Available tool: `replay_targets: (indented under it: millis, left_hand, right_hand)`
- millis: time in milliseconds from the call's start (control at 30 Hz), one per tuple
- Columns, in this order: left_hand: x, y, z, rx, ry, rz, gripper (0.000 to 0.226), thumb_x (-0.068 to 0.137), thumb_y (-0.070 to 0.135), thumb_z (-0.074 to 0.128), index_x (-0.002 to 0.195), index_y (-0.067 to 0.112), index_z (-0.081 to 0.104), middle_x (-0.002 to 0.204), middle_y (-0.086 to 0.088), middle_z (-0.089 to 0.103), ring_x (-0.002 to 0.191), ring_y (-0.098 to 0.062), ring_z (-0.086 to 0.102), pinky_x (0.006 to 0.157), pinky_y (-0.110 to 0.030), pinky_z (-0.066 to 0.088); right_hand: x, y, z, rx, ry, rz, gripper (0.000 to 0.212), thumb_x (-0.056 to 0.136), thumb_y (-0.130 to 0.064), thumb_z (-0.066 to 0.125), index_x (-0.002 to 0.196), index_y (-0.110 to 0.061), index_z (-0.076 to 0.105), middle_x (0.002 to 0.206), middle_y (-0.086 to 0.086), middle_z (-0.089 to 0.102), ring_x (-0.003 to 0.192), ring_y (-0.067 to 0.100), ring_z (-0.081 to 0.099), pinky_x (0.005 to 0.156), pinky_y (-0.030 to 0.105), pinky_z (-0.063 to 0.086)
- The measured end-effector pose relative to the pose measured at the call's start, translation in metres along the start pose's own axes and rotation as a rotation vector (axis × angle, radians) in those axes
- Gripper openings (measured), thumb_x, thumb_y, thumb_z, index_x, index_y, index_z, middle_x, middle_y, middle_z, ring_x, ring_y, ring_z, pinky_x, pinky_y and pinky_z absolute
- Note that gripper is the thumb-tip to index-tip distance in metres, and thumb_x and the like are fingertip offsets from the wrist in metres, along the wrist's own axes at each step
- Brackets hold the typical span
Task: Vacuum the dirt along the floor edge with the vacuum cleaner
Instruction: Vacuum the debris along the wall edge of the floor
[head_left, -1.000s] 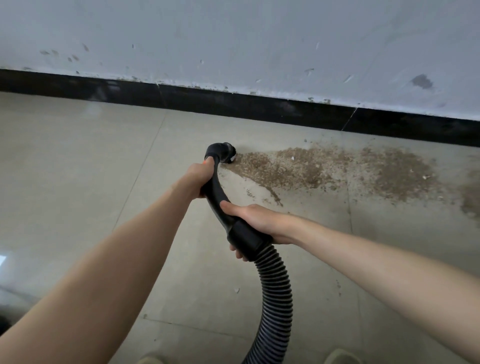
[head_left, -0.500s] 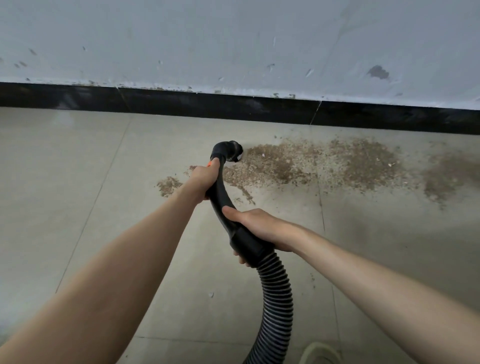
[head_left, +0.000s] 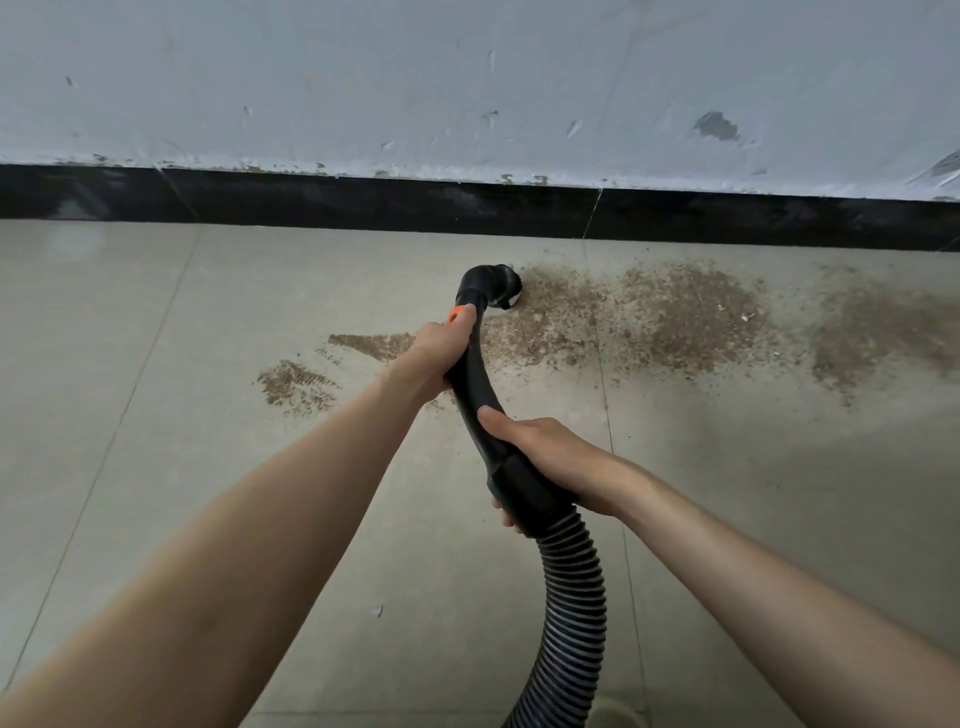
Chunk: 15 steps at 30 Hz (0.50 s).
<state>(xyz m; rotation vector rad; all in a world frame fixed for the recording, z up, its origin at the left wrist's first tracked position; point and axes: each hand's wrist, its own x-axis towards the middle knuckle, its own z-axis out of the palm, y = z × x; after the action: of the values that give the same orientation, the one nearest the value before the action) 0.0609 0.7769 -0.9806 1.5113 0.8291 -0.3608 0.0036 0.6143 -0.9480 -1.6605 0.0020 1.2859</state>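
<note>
A black curved vacuum handle (head_left: 475, 384) ends in a bent nozzle (head_left: 493, 288) whose mouth sits at the left end of a wide band of brown dirt (head_left: 670, 317) on the floor. My left hand (head_left: 441, 353) grips the handle high up, beside a small orange button (head_left: 456, 315). My right hand (head_left: 550, 457) grips the lower collar where the ribbed grey hose (head_left: 569, 618) begins. Two smaller dirt patches (head_left: 296, 387) lie left of the handle, one partly hidden by my left hand.
A black skirting strip (head_left: 363, 200) runs along the foot of a scuffed white wall (head_left: 467, 78). The floor is beige tile (head_left: 130, 322) with thin joints. A small white fleck (head_left: 377, 611) lies on the near tile. The hose drops out of view at the bottom edge.
The nozzle has moved up towards the skirting and slightly right into the dirt band. The view has shifted, so two dirt patches left of the handle now show. Both hands keep their grip.
</note>
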Motion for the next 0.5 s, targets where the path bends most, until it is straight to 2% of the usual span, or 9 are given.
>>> replay_targets:
  millis: [200, 267, 367, 500]
  left_hand:
    - [0.013, 0.009, 0.016, 0.007, 0.061, 0.031, 0.052, 0.097, 0.05, 0.041, 0.111, 0.001, 0.049, 0.088, -0.007, 0.055, 0.079, -0.022, 0.055, 0.063, -0.03, 0.047]
    - [0.019, 0.013, 0.016, 0.001, 0.104, 0.047, 0.054, 0.097, 0.05, 0.041, 0.115, -0.001, 0.05, 0.094, -0.009, 0.056, 0.085, -0.025, 0.056, 0.068, -0.031, 0.046]
    - [0.029, 0.017, 0.014, -0.012, 0.145, 0.068, 0.057, 0.096, 0.049, 0.043, 0.119, -0.002, 0.052, 0.099, -0.012, 0.058, 0.087, -0.026, 0.057, 0.066, -0.031, 0.046]
    - [0.038, 0.018, 0.016, 0.015, 0.148, 0.066, 0.057, 0.095, 0.051, 0.042, 0.115, -0.001, 0.052, 0.089, -0.008, 0.056, 0.085, -0.026, 0.057, 0.069, -0.033, 0.048]
  right_hand:
    - [0.009, -0.006, -0.02, 0.01, 0.037, -0.017, 0.056, 0.091, -0.058, 0.055, 0.083, -0.002, 0.057, 0.065, 0.016, 0.067, 0.051, 0.031, 0.065, 0.045, 0.031, 0.052]
    - [0.016, -0.012, -0.024, 0.012, 0.027, -0.026, 0.056, 0.091, -0.058, 0.056, 0.081, -0.002, 0.057, 0.064, 0.017, 0.066, 0.051, 0.03, 0.065, 0.045, 0.032, 0.052]
    - [0.025, -0.019, -0.028, 0.007, 0.009, -0.031, 0.057, 0.092, -0.058, 0.054, 0.081, -0.002, 0.058, 0.064, 0.017, 0.066, 0.052, 0.031, 0.065, 0.046, 0.033, 0.053]
    - [0.032, -0.018, -0.033, 0.008, 0.022, -0.035, 0.056, 0.092, -0.057, 0.054, 0.083, -0.002, 0.057, 0.064, 0.015, 0.067, 0.051, 0.03, 0.065, 0.045, 0.031, 0.052]
